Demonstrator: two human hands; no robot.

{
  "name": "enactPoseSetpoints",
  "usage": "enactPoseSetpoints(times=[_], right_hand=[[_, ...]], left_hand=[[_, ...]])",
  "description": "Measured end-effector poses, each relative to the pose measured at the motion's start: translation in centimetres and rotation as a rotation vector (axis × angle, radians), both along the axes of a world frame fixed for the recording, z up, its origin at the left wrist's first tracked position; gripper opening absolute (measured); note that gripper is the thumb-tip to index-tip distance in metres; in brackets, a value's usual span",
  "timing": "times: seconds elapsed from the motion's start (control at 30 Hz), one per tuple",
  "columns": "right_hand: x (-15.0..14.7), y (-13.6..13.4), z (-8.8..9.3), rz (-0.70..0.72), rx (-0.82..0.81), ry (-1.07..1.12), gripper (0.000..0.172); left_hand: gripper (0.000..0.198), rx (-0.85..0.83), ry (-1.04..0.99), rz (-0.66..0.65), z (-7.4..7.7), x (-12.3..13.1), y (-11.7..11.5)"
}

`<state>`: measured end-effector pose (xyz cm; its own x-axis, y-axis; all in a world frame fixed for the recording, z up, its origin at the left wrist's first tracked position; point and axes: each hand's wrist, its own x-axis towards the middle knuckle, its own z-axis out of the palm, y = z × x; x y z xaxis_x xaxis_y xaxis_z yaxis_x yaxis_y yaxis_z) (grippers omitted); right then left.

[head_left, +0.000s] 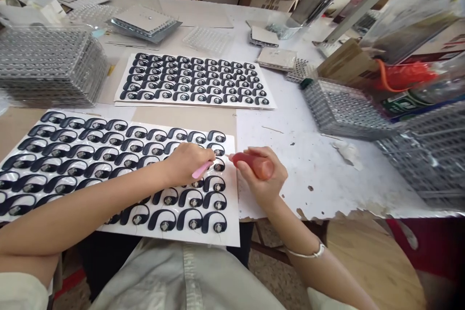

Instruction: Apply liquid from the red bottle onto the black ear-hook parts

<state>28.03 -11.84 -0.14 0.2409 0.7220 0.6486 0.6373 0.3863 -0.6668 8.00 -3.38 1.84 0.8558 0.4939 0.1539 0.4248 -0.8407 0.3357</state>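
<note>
A white sheet (pixel 232 193) in front of me carries rows of black ear-hook parts (pixel 181 201). My left hand (pixel 187 162) rests on the sheet's right part, fingers closed round a thin pink tool (pixel 201 169) whose tip lies near a hook at the right column. My right hand (pixel 263 174) sits just off the sheet's right edge, wrapped round a small red bottle (pixel 254 163) whose fine nozzle points left toward the same hook. A second white sheet (pixel 271 104) full of black hooks lies farther back.
Stacks of clear plastic trays stand at the left (pixel 47 65) and right (pixel 341 109), with more at the far right (pixel 432 155). Cardboard pieces, an orange bag (pixel 403 76) and flat packs crowd the back. The white table cover (pixel 327 174) is torn along its front edge.
</note>
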Motion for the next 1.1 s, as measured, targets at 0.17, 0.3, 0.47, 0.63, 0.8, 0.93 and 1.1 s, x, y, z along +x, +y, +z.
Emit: enactPoseSetpoints(times=[0.17, 0.3, 0.47, 0.63, 0.8, 0.93, 1.1], right_hand=[[-0.1, -1.5, -1.0, -0.143, 0.072, 0.178, 0.025], [-0.6, -1.6, -1.0, -0.087, 0.014, 0.089, 0.03], [-0.6, -1.2, -0.9, -0.025, 0.017, 0.083, 0.028], [-0.7, -1.0, -1.1, 0.001, -0.004, 0.095, 0.029], [-0.7, -0.9, -1.0, -0.013, -0.02, 0.082, 0.026], [-0.7, -0.8, -1.0, -0.007, -0.013, 0.077, 0.027], [-0.8, -0.8, -1.0, -0.012, -0.016, 0.073, 0.025]], left_hand=[[0.014, -0.069, -0.025, 0.006, 0.4, -0.1, 0.5], [0.014, -0.103, -0.057, -0.01, 0.5, -0.1, 0.7], [0.016, -0.119, -0.039, -0.013, 0.6, -0.1, 0.7], [0.017, -0.128, -0.011, -0.013, 0.6, -0.1, 0.7], [0.019, -0.135, -0.027, -0.024, 0.6, -0.2, 0.8], [0.017, -0.118, -0.046, -0.034, 0.6, -0.2, 0.8], [0.017, -0.096, -0.057, -0.039, 0.5, -0.3, 0.8]])
